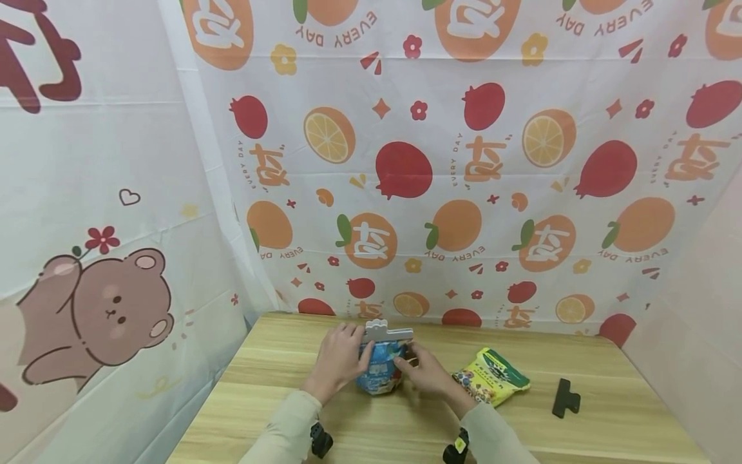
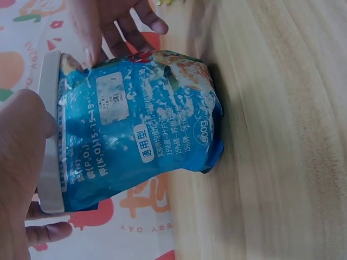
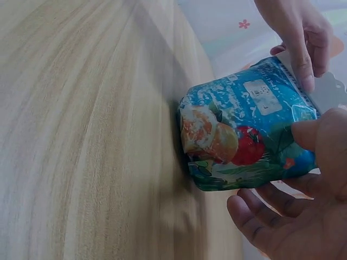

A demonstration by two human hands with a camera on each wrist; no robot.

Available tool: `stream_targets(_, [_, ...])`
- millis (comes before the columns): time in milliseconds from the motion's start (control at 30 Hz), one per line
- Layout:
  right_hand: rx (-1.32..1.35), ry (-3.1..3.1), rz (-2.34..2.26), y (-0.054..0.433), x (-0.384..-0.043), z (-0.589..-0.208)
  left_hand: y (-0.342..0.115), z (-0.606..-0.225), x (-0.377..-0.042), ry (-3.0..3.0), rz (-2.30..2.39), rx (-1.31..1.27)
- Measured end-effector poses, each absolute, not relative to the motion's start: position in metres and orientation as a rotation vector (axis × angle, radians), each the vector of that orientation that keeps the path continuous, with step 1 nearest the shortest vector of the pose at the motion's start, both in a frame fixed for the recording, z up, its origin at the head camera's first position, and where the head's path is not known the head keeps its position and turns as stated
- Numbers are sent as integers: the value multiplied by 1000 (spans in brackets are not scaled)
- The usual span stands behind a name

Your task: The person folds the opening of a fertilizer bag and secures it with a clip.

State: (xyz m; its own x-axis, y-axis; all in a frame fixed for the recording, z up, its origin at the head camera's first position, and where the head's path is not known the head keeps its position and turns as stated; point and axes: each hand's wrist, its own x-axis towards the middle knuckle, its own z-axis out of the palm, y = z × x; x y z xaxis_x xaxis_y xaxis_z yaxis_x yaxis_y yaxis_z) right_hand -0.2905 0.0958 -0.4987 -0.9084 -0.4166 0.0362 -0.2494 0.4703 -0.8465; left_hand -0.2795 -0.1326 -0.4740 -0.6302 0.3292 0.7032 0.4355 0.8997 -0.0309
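Observation:
A blue fertilizer bag printed with fruit stands upright on the wooden table, its top edge held in a white sealing clip. My left hand grips the left part of the clip, thumb in front and fingers behind. In the left wrist view the clip spans the bag's whole mouth. At the bag's upper right side, my right hand pinches the edge, thumb on the front and index finger behind. The other fingers of that hand spread loosely beside the bag.
To the right, a yellow and green packet lies on the table, partly behind my right forearm. Farther right lies a black clip. A fruit-printed cloth hangs at the back, and a bear-printed one on the left.

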Motion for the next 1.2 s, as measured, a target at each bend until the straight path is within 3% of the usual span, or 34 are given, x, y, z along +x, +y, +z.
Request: stream_targets(1200, [-489, 2385, -1436, 94, -290, -519, -132, -472, -289, -2547, -294, -392])
